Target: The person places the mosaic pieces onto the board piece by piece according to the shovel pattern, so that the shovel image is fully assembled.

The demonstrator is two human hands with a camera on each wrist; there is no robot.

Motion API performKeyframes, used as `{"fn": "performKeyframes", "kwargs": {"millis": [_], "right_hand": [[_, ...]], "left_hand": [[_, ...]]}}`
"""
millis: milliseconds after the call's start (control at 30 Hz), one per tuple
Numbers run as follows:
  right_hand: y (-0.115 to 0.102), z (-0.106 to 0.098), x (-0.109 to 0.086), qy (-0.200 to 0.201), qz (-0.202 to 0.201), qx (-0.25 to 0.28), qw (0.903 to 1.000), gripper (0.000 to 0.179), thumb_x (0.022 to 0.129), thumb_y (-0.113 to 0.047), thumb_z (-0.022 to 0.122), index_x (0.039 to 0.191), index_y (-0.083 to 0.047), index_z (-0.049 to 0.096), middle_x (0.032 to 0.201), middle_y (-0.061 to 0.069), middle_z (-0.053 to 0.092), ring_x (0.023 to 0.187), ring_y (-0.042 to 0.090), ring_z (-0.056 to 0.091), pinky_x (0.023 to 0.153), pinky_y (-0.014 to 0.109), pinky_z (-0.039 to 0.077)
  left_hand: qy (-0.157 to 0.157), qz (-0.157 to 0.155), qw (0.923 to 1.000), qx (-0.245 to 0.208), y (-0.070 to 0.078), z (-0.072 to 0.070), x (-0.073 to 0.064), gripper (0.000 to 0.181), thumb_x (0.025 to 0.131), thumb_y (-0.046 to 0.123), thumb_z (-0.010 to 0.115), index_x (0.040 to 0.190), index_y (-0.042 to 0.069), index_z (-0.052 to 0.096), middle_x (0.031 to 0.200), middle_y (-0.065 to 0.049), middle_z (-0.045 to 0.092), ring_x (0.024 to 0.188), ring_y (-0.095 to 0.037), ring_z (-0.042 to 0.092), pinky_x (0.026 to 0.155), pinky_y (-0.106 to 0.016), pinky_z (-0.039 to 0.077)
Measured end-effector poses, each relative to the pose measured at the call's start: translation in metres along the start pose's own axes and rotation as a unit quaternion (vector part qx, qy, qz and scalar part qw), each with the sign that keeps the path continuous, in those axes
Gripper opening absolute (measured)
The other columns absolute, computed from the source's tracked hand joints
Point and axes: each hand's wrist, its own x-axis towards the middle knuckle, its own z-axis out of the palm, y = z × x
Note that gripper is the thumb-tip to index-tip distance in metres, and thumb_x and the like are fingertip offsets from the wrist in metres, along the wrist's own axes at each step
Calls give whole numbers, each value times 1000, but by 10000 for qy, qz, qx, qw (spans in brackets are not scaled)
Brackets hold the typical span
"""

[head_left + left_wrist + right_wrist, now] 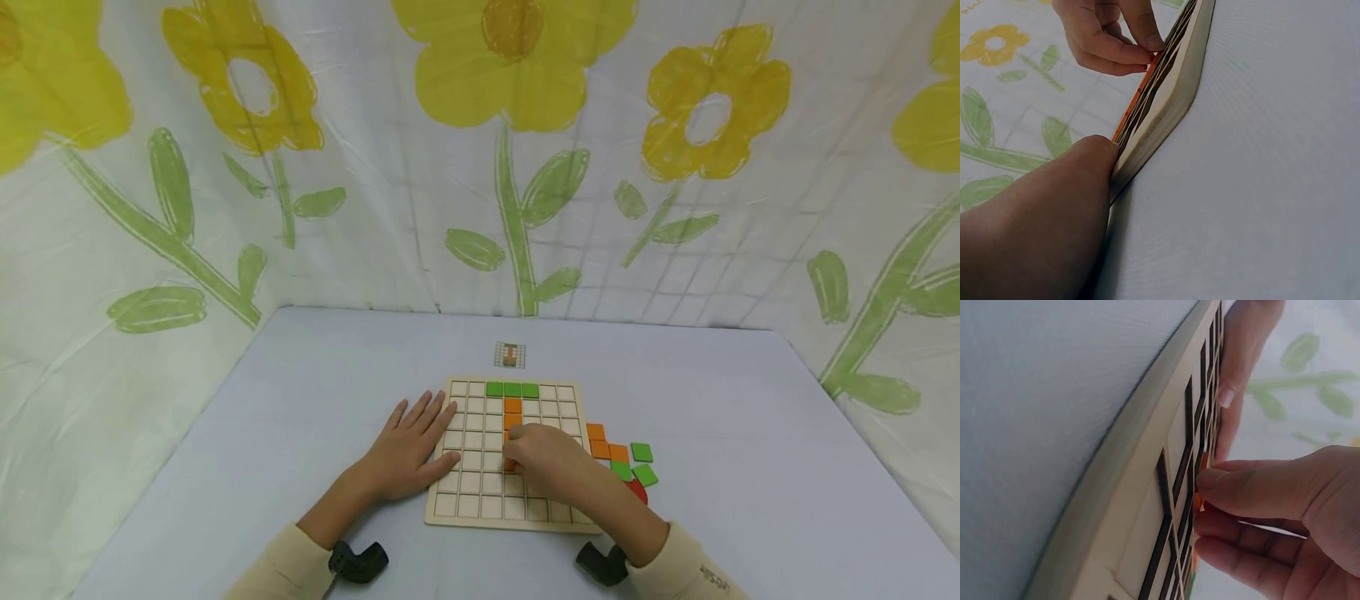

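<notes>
A wooden grid board (471, 507) lies flat on the table. Three green square tiles (512, 390) fill cells of its far row, and a column of orange tiles (513, 406) runs toward me below the middle one. My left hand (408, 454) rests spread at the board's left edge, thumb and fingertips on its rim. Over the orange column, my right hand (551, 454) pinches an orange tile (1198, 501) between thumb and fingers, right at the board's surface. Most of that tile is hidden by the fingers.
Right of the board lie loose orange tiles (596, 432) and green tiles (642, 452), with a red piece (639, 492) partly behind the right forearm. A small pattern card (510, 355) sits beyond the board. A flower-printed curtain (375, 250) stands behind the table (300, 375).
</notes>
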Motion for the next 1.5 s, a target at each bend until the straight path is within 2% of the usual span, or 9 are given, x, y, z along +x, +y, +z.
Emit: {"fn": "performKeyframes", "kwargs": {"millis": [133,233,400,533,733,833,1033,1500], "right_hand": [[2,2,-3,-80,38,240,9997,11,85,-4,80,79,-13,75,73,-8,57,65,5,48,63,18,48],[8,3,-7,-146,71,409,9990,15,86,-2,77,79,-15,75,75,-11,57,67,4,50,64,19,48],[24,-1,-20,-41,232,619,9978,23,85,4,74,75,-16,70,76,-10,58,68,5,49,63,23,48],[42,-14,-34,56,734,566,9957,18,85,2,76,79,-14,71,80,-9,61,71,6,53,65,26,49],[70,-31,-49,-84,1624,436,9857,16,84,5,73,89,-10,73,84,-4,62,74,11,54,69,31,51],[80,-33,-52,-177,1835,506,9816,18,84,7,70,91,-9,74,88,-2,63,78,14,58,73,35,52],[89,-30,-52,-128,1886,569,9803,15,85,6,69,90,-8,74,89,-1,64,84,19,63,76,38,54],[90,-26,-48,-223,2074,558,9764,14,87,6,68,95,-4,74,90,1,67,84,21,63,76,40,54]], "left_hand": [[-16,38,10000,8,0,0,0,77,103,56,40,160,7,24,165,-14,16,151,-34,11,117,-58,6],[-33,49,10000,24,1,0,0,77,103,56,40,160,7,24,165,-14,15,151,-34,11,117,-58,7],[-62,23,9999,90,1,0,0,77,103,56,40,160,7,23,165,-14,15,151,-34,11,117,-58,7],[-72,24,9999,89,1,0,0,77,103,56,39,160,7,23,165,-14,15,152,-34,11,117,-58,7],[-65,-27,9999,92,0,0,0,77,103,56,40,160,8,23,166,-14,15,152,-33,10,118,-57,6],[-72,-65,9999,104,0,0,1,77,103,56,40,160,8,23,166,-13,14,152,-33,10,118,-57,5],[-55,-50,9999,99,0,-1,2,77,103,57,39,160,8,23,166,-14,15,152,-33,10,118,-57,5],[-90,-20,9999,53,0,-1,0,78,103,57,38,160,7,22,166,-14,14,152,-33,10,118,-58,6]]}}
